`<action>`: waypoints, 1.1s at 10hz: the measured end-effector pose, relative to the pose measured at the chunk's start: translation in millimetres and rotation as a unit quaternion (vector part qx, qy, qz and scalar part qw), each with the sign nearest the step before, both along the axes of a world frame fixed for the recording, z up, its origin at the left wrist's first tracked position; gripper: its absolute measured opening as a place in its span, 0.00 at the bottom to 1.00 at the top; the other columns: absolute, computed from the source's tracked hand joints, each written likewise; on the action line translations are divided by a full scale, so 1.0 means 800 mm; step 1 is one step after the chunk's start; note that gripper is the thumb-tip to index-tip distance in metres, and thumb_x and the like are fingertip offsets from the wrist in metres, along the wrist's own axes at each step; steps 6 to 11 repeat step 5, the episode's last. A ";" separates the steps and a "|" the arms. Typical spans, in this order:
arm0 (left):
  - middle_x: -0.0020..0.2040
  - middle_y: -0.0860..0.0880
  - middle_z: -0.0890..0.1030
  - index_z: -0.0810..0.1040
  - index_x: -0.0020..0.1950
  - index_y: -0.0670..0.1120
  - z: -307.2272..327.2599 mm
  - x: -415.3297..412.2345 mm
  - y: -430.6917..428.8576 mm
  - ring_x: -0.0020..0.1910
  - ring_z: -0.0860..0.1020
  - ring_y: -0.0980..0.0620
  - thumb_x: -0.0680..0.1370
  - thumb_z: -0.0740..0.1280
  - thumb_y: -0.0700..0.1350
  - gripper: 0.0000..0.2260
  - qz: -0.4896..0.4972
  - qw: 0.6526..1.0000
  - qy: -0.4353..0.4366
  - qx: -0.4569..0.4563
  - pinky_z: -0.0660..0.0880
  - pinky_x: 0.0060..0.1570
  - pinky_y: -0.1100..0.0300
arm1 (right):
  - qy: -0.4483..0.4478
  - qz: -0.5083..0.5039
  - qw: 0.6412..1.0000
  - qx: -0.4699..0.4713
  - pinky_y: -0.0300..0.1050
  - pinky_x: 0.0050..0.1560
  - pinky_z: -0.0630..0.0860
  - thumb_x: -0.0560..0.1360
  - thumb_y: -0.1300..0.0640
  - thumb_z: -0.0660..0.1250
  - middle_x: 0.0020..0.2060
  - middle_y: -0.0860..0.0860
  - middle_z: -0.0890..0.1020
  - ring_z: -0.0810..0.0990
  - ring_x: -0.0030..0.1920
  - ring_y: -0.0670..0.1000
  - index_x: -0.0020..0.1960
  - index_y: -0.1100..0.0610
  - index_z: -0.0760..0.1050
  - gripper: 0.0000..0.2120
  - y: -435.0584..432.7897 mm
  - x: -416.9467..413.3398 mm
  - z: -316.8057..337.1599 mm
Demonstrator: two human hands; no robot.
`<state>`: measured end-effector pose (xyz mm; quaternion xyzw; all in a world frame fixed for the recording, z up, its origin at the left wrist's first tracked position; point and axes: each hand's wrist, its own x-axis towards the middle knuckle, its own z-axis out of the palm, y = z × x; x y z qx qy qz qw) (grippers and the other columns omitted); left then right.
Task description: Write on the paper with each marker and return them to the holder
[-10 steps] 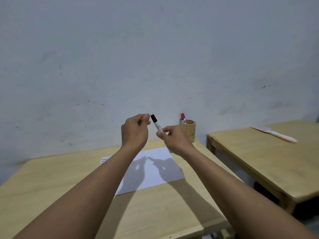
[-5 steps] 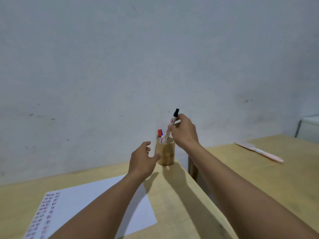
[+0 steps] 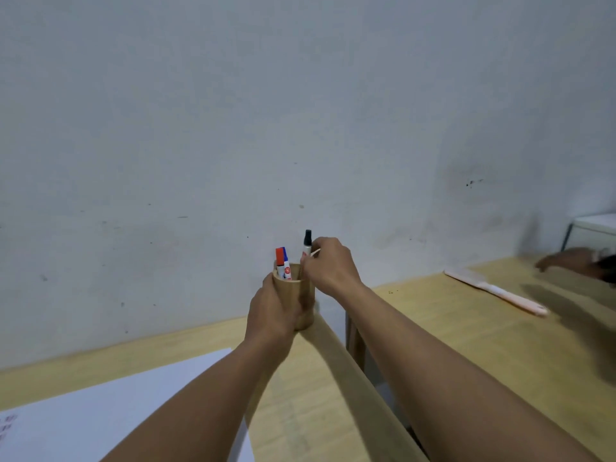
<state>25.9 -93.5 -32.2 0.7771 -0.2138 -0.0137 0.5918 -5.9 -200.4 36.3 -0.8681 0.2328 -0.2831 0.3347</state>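
A round wooden holder (image 3: 305, 296) stands at the far right corner of my table, near the wall. My left hand (image 3: 271, 310) is wrapped around its left side. My right hand (image 3: 328, 266) pinches a black-capped marker (image 3: 307, 243), upright, its lower end inside the holder's rim. A red-capped marker (image 3: 280, 258) and a blue-capped marker (image 3: 286, 261) stand in the holder. The white paper (image 3: 110, 411) lies at the lower left, with small writing at its left edge.
A second wooden table (image 3: 483, 331) stands to the right across a narrow gap. On it lies a pale pink flat tool (image 3: 496, 291). Another person's hand (image 3: 573, 261), blurred, reaches over that table at the far right. A grey wall is close behind.
My left hand has closed around the holder. My right hand has lowered the black marker from a tilt to upright in the holder. Another person's hand has appeared at the right.
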 end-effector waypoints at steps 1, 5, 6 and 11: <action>0.51 0.54 0.81 0.73 0.57 0.59 -0.010 0.003 -0.004 0.48 0.82 0.51 0.72 0.73 0.48 0.16 -0.003 0.999 0.017 -0.033 0.84 0.46 0.47 | 0.030 -0.008 0.999 -0.008 0.52 0.49 0.83 0.77 0.59 0.69 0.47 0.53 0.83 0.83 0.45 0.54 0.56 0.57 0.78 0.08 -0.002 0.001 -0.008; 0.67 0.45 0.77 0.65 0.77 0.47 -0.011 0.002 0.014 0.61 0.79 0.45 0.77 0.73 0.45 0.31 0.015 0.999 -0.021 0.023 0.73 0.49 0.62 | -0.007 -0.017 1.000 0.025 0.45 0.55 0.78 0.79 0.63 0.66 0.63 0.56 0.81 0.81 0.59 0.54 0.70 0.58 0.74 0.20 0.018 -0.028 0.002; 0.67 0.45 0.77 0.65 0.77 0.47 -0.011 0.002 0.014 0.61 0.79 0.45 0.77 0.73 0.45 0.31 0.015 0.999 -0.021 0.023 0.73 0.49 0.62 | -0.007 -0.017 1.000 0.025 0.45 0.55 0.78 0.79 0.63 0.66 0.63 0.56 0.81 0.81 0.59 0.54 0.70 0.58 0.74 0.20 0.018 -0.028 0.002; 0.67 0.45 0.77 0.65 0.77 0.47 -0.011 0.002 0.014 0.61 0.79 0.45 0.77 0.73 0.45 0.31 0.015 0.999 -0.021 0.023 0.73 0.49 0.62 | -0.007 -0.017 1.000 0.025 0.45 0.55 0.78 0.79 0.63 0.66 0.63 0.56 0.81 0.81 0.59 0.54 0.70 0.58 0.74 0.20 0.018 -0.028 0.002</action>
